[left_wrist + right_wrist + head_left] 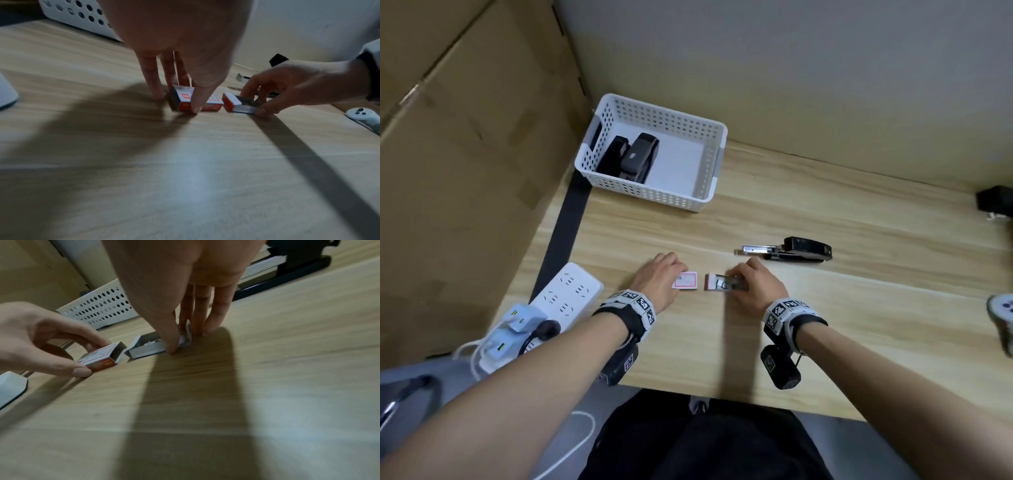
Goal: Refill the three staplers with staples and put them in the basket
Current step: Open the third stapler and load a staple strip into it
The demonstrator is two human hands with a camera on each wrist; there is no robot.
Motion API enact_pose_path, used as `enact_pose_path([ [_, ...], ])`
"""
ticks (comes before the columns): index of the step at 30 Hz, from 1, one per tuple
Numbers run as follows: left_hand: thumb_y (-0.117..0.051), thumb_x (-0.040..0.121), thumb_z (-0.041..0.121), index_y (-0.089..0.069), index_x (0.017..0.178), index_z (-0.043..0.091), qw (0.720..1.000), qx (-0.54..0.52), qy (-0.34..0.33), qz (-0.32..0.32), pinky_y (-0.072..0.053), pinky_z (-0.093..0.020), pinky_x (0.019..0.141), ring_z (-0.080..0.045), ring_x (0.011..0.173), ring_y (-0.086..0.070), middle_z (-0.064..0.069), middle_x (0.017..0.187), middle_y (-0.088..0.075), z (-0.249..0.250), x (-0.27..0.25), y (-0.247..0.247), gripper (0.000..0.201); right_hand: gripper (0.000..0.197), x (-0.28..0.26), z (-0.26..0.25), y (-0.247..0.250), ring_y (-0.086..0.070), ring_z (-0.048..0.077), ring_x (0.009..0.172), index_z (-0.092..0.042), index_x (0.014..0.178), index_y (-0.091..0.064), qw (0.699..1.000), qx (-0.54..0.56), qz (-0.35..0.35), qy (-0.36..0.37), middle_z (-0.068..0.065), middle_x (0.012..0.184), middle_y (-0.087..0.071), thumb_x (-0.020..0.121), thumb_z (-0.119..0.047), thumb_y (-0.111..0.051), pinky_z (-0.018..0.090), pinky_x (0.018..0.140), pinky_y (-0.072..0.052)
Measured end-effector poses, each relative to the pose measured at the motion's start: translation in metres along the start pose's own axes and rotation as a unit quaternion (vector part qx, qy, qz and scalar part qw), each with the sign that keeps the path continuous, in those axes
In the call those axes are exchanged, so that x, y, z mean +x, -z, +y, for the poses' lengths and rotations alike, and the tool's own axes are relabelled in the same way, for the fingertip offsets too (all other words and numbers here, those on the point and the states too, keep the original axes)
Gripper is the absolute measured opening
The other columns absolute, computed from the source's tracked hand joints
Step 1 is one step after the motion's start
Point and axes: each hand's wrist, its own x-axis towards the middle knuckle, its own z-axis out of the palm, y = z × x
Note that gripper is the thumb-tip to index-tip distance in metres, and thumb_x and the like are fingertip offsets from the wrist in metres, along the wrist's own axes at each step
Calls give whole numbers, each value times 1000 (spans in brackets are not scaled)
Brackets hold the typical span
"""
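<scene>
Getting a strip of staples out of the inner tray (pixel 724 283) is the step in hand, judging by how things lie. The right hand (pixel 755 285) pinches that tray between thumb and fingers at its far end. The left hand (pixel 659 278) pinches the red-and-white box sleeve (pixel 686 281), thumb on the near edge and fingers behind. Both rest on the tabletop (pixel 825 308), just beside each other but apart.

Two staplers (pixel 631 158) already lie in the white basket (pixel 702 124). The third, an open stapler (pixel 791 253) with its metal magazine rail slid out to the left, lies just beyond the right hand.

To do this well, I would keep the tray flat so the loose staples do not spill. Lift one full strip by its long sides with thumb and forefinger; squeezing the middle is likely to snap it. The sleeve can be let go, freeing the left hand to steady the stapler body. Seat the strip legs-down in the rail, then push the rail home until it catches.
</scene>
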Motion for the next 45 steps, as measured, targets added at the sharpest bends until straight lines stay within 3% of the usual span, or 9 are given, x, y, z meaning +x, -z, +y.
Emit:
enact_pose_path([
  [6,-62,86,16,-55,127,25,999,28,3,-34,-32,-23,75,-15,117,-43,6,121,-49,12,8,5,42,41,-21,13,3,-55,16,96,-31,115,-56,998,41,33,-22,-7,110,-47,78,-42,-69,36,73,-52],
  [10,-67,82,27,-53,132,23,997,48,-6,-55,-46,-33,87,-20,119,-45,3,124,-50,26,19,7,52,22,-20,8,5,-53,15,92,-26,103,-62,997,38,63,8,-6,104,-50,87,-42,-63,29,66,-45],
  [14,-67,81,30,-52,134,23,997,55,-21,-58,-43,-33,92,-19,120,-45,2,125,-51,39,32,7,55,21,-4,-2,5,-51,18,102,-28,102,-63,999,29,40,9,-4,105,-51,86,-42,-62,34,72,-48],
  [20,-68,80,27,-57,127,23,997,41,-27,-65,-44,-33,92,-19,115,-47,3,116,-52,49,43,2,49,30,8,-3,5,-46,19,113,-27,108,-60,999,-17,10,29,-3,112,-50,81,-41,-66,37,71,-51],
  [25,-68,80,44,-62,118,24,995,47,-48,-74,-44,-34,86,-18,107,-46,3,108,-52,61,46,-4,44,29,4,1,3,-47,20,110,-22,104,-56,998,-9,33,52,-2,112,-50,81,-35,-67,33,62,-45],
  [28,-66,80,49,-64,115,26,995,47,-60,-70,-45,-35,84,-18,105,-47,3,105,-53,65,45,-5,42,24,4,6,1,-46,19,111,-23,100,-60,998,-9,20,64,-2,111,-50,83,-39,-66,33,63,-47],
  [34,-66,74,50,-64,114,26,995,45,-53,-71,-45,-38,86,-18,106,-45,5,105,-51,68,41,-7,46,21,4,9,2,-44,15,109,-29,100,-66,998,-8,15,58,-6,109,-50,84,-42,-61,35,66,-50],
  [39,-60,82,47,-64,111,23,994,60,-59,-63,-44,-35,87,-18,107,-45,5,104,-51,71,40,-13,38,23,-1,11,2,-44,13,110,-29,102,-66,998,-4,8,63,-8,111,-49,82,-40,-63,33,66,-49],
  [45,-64,84,33,-57,128,24,993,60,-71,-70,-39,-34,89,-19,113,-43,2,112,-51,70,36,-10,45,20,-4,6,0,-43,14,112,-27,102,-67,999,-17,17,47,-7,112,-50,84,-36,-63,31,64,-44],
])
